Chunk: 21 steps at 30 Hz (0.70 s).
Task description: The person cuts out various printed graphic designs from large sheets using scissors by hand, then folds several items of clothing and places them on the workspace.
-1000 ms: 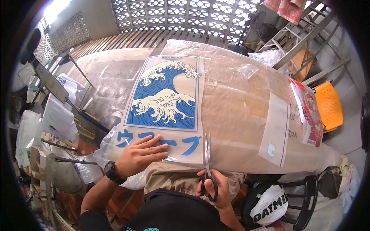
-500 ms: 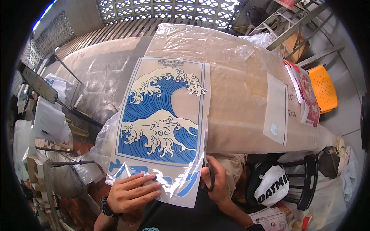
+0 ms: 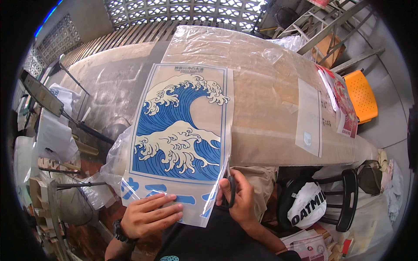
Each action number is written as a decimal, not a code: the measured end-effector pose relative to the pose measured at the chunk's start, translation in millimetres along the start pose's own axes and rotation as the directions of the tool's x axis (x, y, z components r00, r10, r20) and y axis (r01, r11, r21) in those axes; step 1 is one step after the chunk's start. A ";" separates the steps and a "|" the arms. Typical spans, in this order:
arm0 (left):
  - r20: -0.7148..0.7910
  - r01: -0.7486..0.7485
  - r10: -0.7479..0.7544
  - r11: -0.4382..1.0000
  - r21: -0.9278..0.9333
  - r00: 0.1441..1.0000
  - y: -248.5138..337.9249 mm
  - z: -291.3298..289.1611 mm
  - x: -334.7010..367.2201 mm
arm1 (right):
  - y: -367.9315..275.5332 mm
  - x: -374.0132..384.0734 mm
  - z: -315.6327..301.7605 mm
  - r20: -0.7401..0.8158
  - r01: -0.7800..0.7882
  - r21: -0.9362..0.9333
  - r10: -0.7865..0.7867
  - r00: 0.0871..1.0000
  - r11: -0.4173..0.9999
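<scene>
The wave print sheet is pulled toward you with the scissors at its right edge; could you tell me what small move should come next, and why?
Probably close the scissors to cut along the wave print sheet: the right hand holds them at its right edge, and the left hand pins its bottom.

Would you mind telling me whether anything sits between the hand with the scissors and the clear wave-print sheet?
Nothing visible does. The right hand holds the black scissors right at the right edge of the wave-print sheet, while the left hand presses flat on its lower end.

Plastic-covered table (image 3: 261, 93) under wave print (image 3: 178, 130)
</scene>
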State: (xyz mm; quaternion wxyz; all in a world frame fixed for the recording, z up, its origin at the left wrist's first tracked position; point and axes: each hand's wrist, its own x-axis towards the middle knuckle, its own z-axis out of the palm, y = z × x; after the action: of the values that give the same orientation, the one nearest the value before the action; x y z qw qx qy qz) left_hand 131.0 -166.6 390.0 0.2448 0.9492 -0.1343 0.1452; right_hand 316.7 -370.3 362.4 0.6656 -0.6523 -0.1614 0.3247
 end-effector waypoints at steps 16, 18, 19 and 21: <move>-0.033 -0.031 0.031 1.000 -0.003 0.999 0.3 2.4 -9.8 | -11.1 -4.6 4.0 -0.030 0.017 -0.001 -0.017 0.999 1.000; -0.037 -0.053 0.052 0.998 -0.026 0.998 -1.3 7.5 -16.8 | -9.4 -4.6 4.3 -0.012 0.017 -0.001 -0.017 1.000 1.000; -0.038 -0.061 0.060 0.997 -0.036 0.997 -1.6 8.6 -20.5 | -10.7 -3.1 5.2 -0.014 0.009 -0.014 -0.009 1.000 1.000; 0.068 -0.055 0.060 0.997 -0.062 0.996 -2.8 1.0 -22.1 | -14.2 -1.1 6.3 -0.019 -0.009 -0.040 0.008 1.000 0.999</move>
State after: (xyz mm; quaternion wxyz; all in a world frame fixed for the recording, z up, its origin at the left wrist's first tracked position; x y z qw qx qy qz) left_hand 111.7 -160.8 380.4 0.2641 0.9416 -0.1743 0.1148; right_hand 315.0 -365.3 377.0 0.6524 -0.6693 -0.1587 0.3181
